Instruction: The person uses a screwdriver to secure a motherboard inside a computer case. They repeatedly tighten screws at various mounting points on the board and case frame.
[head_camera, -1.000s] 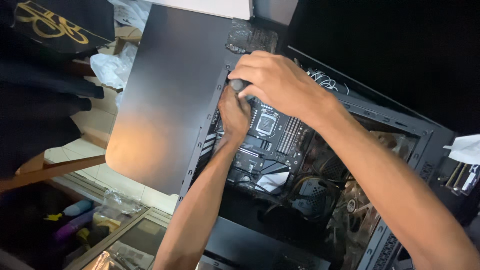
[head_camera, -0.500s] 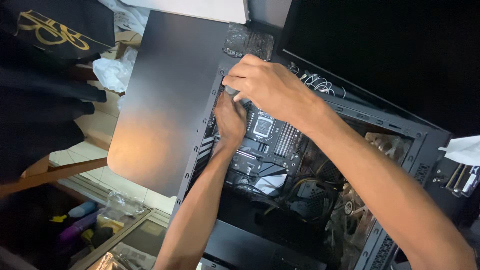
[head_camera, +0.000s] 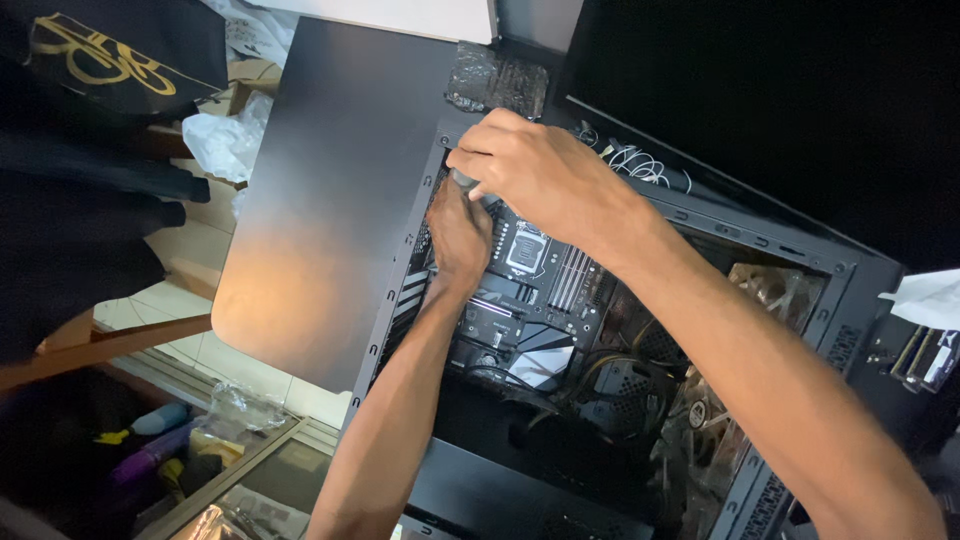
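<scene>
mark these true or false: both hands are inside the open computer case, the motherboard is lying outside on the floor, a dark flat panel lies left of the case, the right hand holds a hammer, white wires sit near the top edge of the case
1. Both hands are at the open computer case: true. The left hand reaches inside and the right hand is over its upper corner.
2. The motherboard is lying outside on the floor: false. It sits inside the case, under the hands.
3. A dark flat panel lies left of the case: true.
4. The right hand holds a hammer: false. No hammer shows; its fingers are curled at the case's upper corner, and what they pinch cannot be told.
5. White wires sit near the top edge of the case: true.
</scene>
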